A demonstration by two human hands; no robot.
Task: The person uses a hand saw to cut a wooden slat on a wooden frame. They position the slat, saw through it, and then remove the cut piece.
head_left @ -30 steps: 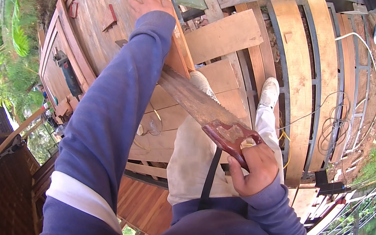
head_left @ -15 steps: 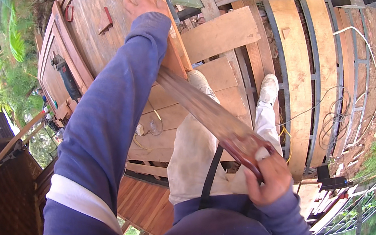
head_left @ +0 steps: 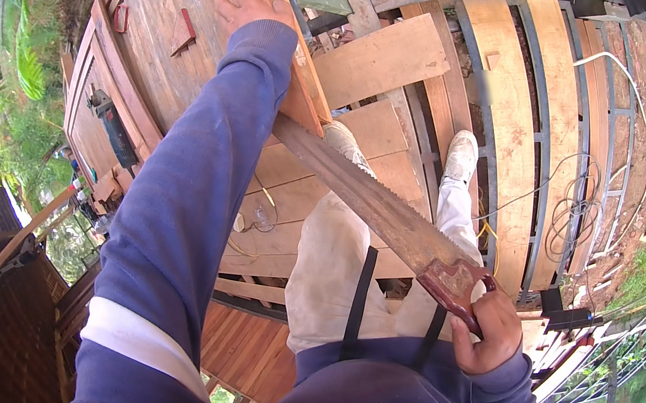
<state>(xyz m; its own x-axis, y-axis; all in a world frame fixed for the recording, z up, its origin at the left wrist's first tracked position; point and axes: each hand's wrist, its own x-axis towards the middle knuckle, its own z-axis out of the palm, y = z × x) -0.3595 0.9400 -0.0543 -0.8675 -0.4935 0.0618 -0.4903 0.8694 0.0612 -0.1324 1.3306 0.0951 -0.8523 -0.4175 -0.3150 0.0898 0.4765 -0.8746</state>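
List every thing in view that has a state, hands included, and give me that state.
Right hand: closed around the saw's handle.
Left hand: open, resting on the wooden board.
Handsaw: held, blade browned, far end at the left sleeve.
Wooden board: under the left hand.
Red-handled tool: lying loose.
Power tool: lying unheld.
Thin cable: loosely looped.

Hands (head_left: 492,332) on handsaw (head_left: 378,205) and board (head_left: 304,96)
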